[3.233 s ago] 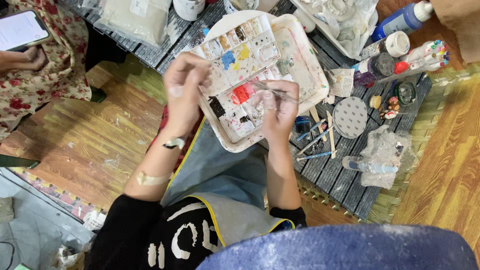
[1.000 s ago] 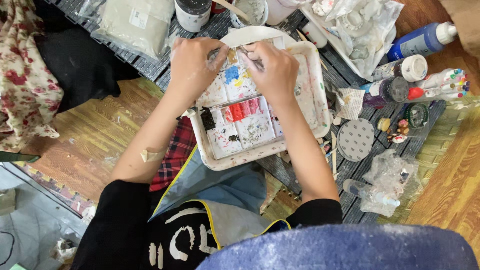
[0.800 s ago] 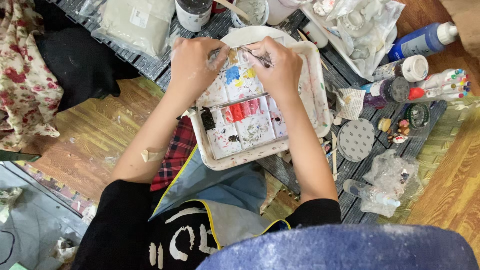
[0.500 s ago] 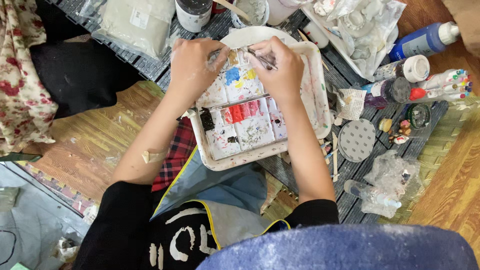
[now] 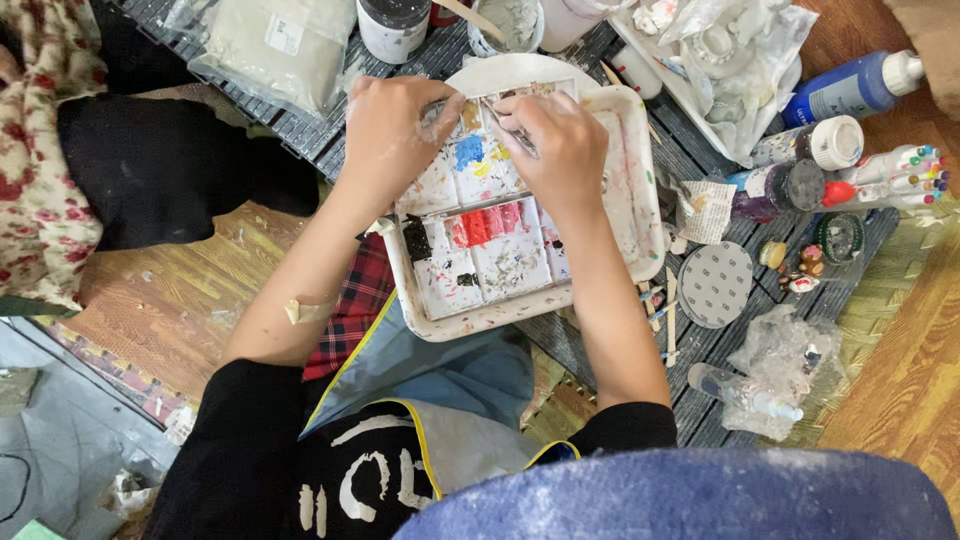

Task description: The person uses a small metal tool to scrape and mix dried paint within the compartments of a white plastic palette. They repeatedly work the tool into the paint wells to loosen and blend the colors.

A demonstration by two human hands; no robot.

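Both hands work at far end of paint palette [image 5: 500, 250], which sits on a white tray [image 5: 640, 210] over the person's lap. Left hand [image 5: 395, 140] curled, fingertips pinching a small pale item at palette's far edge; can't tell what it is. Right hand [image 5: 560, 150] closed round a thin brush [image 5: 505, 125], tip aimed at that item. Wells w/ blue, yellow, red, black already heavily used & smeared, so painting looks well underway; item's finish hidden by fingers, so remaining work unclear. Paint bottles [image 5: 840, 90] far right
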